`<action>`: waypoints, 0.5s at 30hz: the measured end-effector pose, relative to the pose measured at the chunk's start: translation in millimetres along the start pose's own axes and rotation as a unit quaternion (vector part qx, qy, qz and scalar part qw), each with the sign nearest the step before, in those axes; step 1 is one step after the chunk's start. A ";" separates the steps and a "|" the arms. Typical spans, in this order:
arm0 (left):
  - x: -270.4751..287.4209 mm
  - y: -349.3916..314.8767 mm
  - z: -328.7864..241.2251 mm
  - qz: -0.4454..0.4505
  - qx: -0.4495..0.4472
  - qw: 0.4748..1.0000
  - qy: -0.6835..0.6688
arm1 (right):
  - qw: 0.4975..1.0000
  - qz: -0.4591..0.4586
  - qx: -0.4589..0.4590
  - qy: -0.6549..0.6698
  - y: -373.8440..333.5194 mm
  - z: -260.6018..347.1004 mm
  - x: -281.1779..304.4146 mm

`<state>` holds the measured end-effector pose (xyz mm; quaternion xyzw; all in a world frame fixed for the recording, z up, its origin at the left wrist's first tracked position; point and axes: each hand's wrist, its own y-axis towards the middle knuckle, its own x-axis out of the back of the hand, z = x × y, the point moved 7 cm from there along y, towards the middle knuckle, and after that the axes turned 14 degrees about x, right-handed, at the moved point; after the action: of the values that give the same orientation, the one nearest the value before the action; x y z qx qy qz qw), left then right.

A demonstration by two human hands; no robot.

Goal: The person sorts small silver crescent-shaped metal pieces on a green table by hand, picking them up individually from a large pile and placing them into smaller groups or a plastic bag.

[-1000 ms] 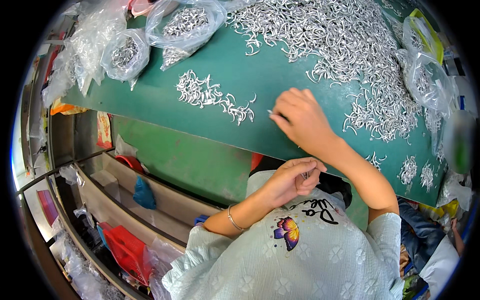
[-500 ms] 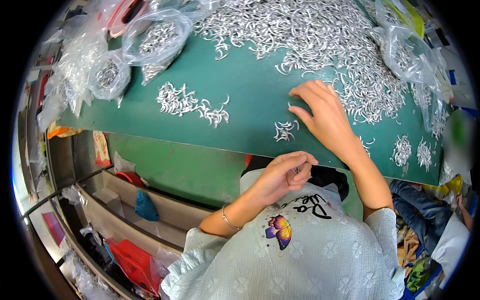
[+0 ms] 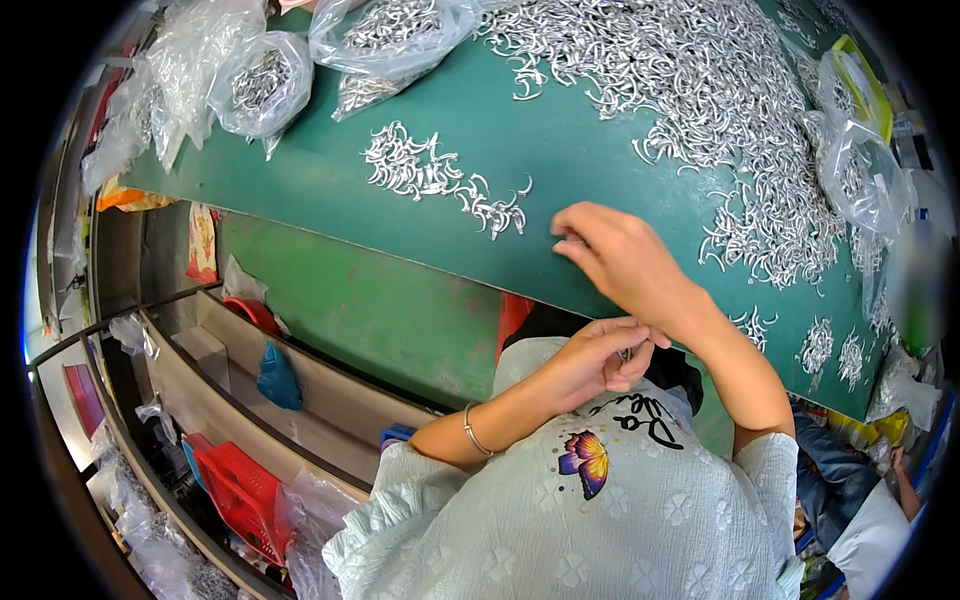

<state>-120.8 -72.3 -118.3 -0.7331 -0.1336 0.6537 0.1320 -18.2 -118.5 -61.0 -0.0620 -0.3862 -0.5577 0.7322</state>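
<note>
My left hand is closed near the table's front edge, palm turned up. A bit of small silvery curved pieces shows between its fingers. Just above it my right hand hovers over the green table, fingers curled and thumb drawn in near the index finger. Slight blur and the turn of the hand hide what it holds, if anything. Left of it lies a loose pile of curved silvery pieces. To the right of my forearm sit several smaller clusters, one of them a short pile.
A large heap of the same pieces covers the far table. Clear plastic bags of pieces stand at far left, another bag at right. Below left are a shelf unit with a red basket and a blue bag. Another person is at lower right.
My right hand has drawn nearer to my left hand, its thumb and fingers closing together. It now covers the spot of a small cluster. The whole view has shifted.
</note>
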 end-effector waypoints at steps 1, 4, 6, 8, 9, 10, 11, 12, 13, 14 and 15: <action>0.4 -1.2 -0.1 0.003 0.000 1.000 -0.005 | 0.999 0.010 0.032 -0.021 6.2 3.4 -8.2; 4.0 -6.1 -2.6 -0.003 -0.002 1.000 -0.011 | 0.987 0.066 0.094 -0.115 18.6 5.1 -28.4; 6.4 -8.2 -3.7 0.000 -0.005 1.000 -0.016 | 0.975 0.087 0.122 -0.165 22.4 5.5 -36.1; 8.4 -9.5 -4.6 0.007 -0.005 1.000 -0.019 | 0.967 0.083 0.149 -0.190 22.9 6.1 -36.6; 9.0 -10.3 -5.5 0.010 -0.008 1.000 -0.023 | 0.984 0.043 0.113 -0.128 23.1 2.7 -30.6; 9.3 -11.0 -6.4 0.013 -0.010 0.999 -0.027 | 0.995 0.003 0.076 -0.066 21.8 0.3 -24.2; 9.7 -11.4 -7.1 0.016 -0.012 0.999 -0.031 | 0.999 -0.038 0.037 -0.003 20.2 -3.1 -17.8; 10.7 -11.6 -7.7 0.016 -0.013 0.999 -0.034 | 0.997 -0.047 -0.027 0.057 18.3 -10.6 -15.9; 12.2 -11.4 -8.1 0.016 -0.015 0.999 -0.036 | 0.987 -0.056 -0.092 0.117 15.6 -17.6 -14.3; 13.4 -11.2 -8.3 0.016 -0.016 0.999 -0.039 | 0.970 -0.065 -0.156 0.175 12.8 -24.1 -13.9; 13.6 -11.3 -9.3 0.019 -0.018 0.999 -0.036 | 0.953 -0.060 -0.189 0.227 13.1 -25.7 -14.0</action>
<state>-110.4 -57.0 -125.7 -0.7136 -0.1362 0.6797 0.1010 4.8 -116.3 -83.3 -0.0479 -0.0999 -0.6629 0.7405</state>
